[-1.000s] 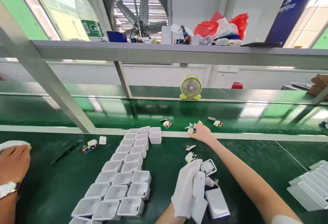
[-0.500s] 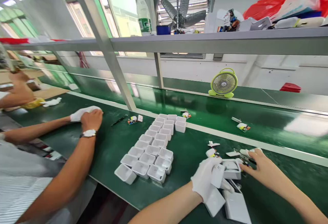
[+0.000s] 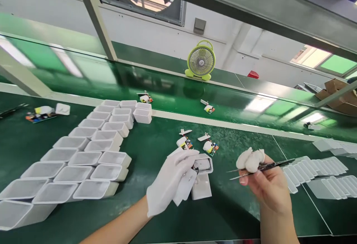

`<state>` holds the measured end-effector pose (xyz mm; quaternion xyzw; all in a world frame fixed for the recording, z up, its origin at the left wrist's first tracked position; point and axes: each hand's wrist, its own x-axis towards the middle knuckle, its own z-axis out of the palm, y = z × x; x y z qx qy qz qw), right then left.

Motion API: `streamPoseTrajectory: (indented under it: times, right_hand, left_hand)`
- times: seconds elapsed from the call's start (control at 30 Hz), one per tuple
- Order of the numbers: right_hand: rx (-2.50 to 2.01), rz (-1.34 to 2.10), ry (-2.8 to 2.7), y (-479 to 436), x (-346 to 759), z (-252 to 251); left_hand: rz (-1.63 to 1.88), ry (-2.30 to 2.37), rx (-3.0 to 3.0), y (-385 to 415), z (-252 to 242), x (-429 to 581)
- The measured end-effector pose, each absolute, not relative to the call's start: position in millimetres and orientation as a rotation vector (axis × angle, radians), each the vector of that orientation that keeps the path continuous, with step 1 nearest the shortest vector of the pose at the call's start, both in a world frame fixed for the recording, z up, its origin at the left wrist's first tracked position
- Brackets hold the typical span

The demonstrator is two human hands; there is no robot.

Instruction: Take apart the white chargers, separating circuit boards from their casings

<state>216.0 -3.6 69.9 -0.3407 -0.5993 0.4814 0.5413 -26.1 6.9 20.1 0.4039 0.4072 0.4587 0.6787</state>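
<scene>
Right hand [image 3: 267, 184] is gripping tweezers [image 3: 275, 165] plus white lumps [image 3: 252, 160], fingers closed round both, probably keeping tips free; gloved left hand [image 3: 173, 179] is resting against the white case [image 3: 209, 165], grip hidden, can't tell; circuit boards [image 3: 211, 147] are lying just beyond, likely for easy reach.

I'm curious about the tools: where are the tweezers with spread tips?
In the head view, right of centre, the tweezers are in the bare right hand, beside white lumps, with stacked pale parts farther right.
</scene>
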Motion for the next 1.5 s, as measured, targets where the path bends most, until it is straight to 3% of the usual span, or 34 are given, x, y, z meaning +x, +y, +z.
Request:
streamPoseTrajectory:
  times: [0.27,1.1,1.5]
  right_hand:
    - [-0.996,0.889,-1.555,-15,206,58]
    - [-0.885,0.891,-1.751,-12,203,50]
    - [-1.002,0.843,-1.573,-14,190,48]
  left_hand:
    - [0.845,0.973,0.895,5,22,-25]
    - [0.765,0.977,1.022,4,12,-25]
    - [0.794,0.976,0.878,2,17,-22]
